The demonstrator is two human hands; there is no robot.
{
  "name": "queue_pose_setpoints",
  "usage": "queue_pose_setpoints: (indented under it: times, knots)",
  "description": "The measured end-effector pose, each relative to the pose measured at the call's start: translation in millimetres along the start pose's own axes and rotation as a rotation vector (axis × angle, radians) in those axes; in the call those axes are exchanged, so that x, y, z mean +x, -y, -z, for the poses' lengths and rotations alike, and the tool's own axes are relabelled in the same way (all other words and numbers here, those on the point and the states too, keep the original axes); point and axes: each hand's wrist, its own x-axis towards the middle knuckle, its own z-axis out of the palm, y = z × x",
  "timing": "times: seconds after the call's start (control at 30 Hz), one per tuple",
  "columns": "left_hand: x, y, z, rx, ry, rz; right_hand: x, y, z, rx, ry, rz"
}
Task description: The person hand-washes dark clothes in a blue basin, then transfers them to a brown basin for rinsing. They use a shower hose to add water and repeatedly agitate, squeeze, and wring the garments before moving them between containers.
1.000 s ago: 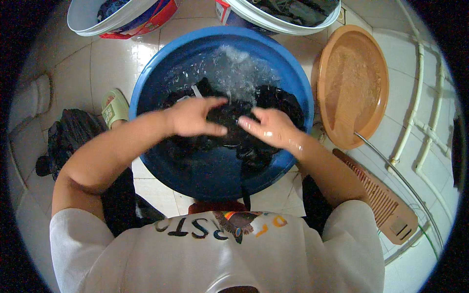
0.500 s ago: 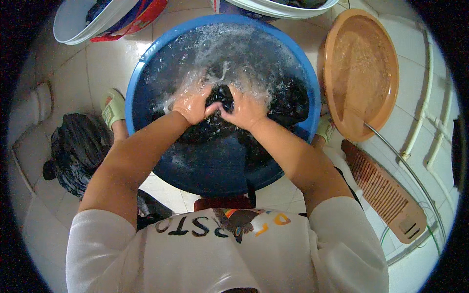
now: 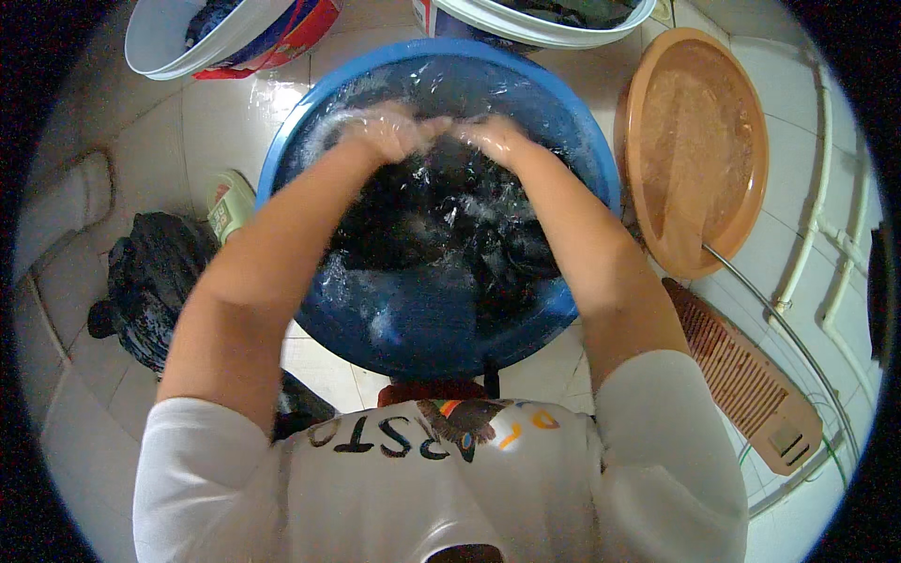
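A large blue basin of water stands in front of me, with dark wet cloth spread through its middle. Both my hands are in the far half of the basin, just beyond the cloth. Water splashes over my left hand, whose fingers are blurred. Close beside it on the right is my right hand, its fingertips pointing toward the left one. Foam and motion hide whether either hand grips any of the cloth.
An orange-brown basin of water stands at the right, a hose over its rim. Below it leans a brown washboard. Two buckets with dark cloth, one white-rimmed, one blue-white, stand beyond. A black plastic bag lies left.
Both hands have moved away from me, from the middle of the basin to its far part. The dark cloth between them now lies spread nearer to me, and the splashing has shifted.
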Motion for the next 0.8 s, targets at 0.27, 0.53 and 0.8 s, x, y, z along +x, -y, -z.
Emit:
queue_pose_setpoints:
  times: [0.27,0.53,0.8]
  knots:
    - [-73,-16,-8,0.044,-0.176,-0.136,-151,45,-36,-0.146,-0.099,0.394]
    - [-116,11,-71,0.266,-0.288,-0.368,-147,-2,-75,-0.38,-0.55,0.391]
    - [-64,17,-84,0.329,-0.177,-0.143,-87,-32,-84,-0.285,-0.397,0.185]
